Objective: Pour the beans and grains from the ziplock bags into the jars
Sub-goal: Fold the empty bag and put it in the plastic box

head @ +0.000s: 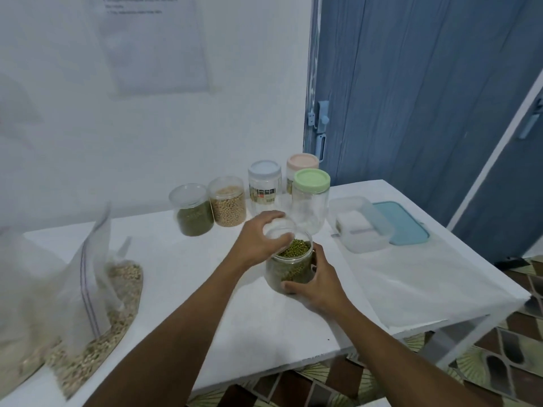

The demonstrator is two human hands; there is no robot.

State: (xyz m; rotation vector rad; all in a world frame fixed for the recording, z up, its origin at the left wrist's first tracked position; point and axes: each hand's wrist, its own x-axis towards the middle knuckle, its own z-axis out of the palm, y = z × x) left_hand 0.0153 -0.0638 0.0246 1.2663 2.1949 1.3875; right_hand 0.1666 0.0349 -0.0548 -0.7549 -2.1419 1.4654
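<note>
The white table (264, 318) carries everything, and the mung bean jar (289, 268) near its middle serves as the landmark. Well to the left of that jar, two ziplock bags (97, 289) slump at the table's edge; the nearer one holds a good deal of pale grain, so its pouring looks not yet done. To the jar's right and a little behind it sits a clear plastic box (361, 227) with a teal lid (402, 224) lying beside it.

Behind the jar stands a row: an open jar of green beans (194, 212), an open jar of pale beans (228, 204), then three capped jars (311, 201) that appear empty.

The mung bean jar itself is filled close to its rim. The right hand (317, 280) wraps its fingers round the jar's side, steadying it on the table. The left hand (258, 239) curls over a clear lid (283, 233), held tilted just above the jar's mouth.

By my reading, three jars are filled, this one is about to be closed, and the grain bags and empty jars remain.
</note>
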